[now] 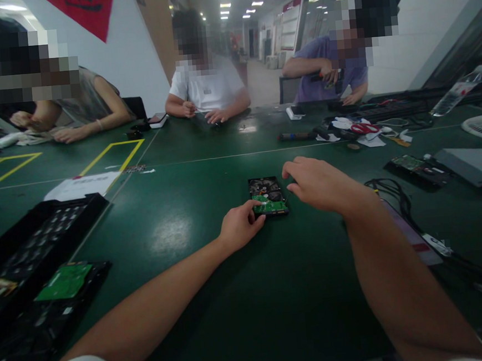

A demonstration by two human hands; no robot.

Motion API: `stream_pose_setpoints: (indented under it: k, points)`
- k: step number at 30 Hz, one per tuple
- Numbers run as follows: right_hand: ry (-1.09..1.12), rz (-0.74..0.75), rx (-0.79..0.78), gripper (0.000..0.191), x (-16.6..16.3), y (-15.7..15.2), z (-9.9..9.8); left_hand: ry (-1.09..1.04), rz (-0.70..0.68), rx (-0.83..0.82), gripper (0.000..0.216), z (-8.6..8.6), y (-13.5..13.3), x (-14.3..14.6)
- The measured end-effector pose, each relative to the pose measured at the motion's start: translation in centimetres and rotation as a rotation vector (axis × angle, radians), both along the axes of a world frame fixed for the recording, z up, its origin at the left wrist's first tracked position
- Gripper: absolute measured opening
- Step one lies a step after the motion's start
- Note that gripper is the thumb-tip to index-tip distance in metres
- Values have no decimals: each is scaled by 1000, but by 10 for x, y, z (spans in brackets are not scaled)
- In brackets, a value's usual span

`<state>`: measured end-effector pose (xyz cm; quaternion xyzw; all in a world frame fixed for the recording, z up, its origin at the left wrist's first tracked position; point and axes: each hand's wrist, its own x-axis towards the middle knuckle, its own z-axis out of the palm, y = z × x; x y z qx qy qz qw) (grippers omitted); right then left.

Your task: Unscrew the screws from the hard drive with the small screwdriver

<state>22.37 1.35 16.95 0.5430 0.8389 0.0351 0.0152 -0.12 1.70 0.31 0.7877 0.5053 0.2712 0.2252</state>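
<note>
A black hard drive (268,195) lies flat on the green table (195,228) in front of me, its green circuit board facing up. My left hand (240,225) pinches the drive's near left corner, fingers closed on it. My right hand (314,183) hovers just right of the drive with its fingers curled loosely and the index finger stretched left over the drive's right edge; I see nothing in it.
A black tray (32,241) of parts stands at the left, with another drive (65,283) beside it. Cables (392,191), a circuit board (415,167) and a grey box (473,165) lie at the right. Three people sit along the table's far side.
</note>
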Motion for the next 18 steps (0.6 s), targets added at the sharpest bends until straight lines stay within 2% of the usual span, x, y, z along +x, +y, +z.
stream_pose_setpoints:
  k: [7,13,18]
  points:
    - [19,17,-32,30,-6,-2,2,-9,-8,-2,38,-1,0,0]
    - [-27,-92,13,29,-5,0,-2,-6,1,-14,38,1,0,0]
    - [-25,-24,4,32,-8,-3,1,-1,0,-4,38,1,-1,0]
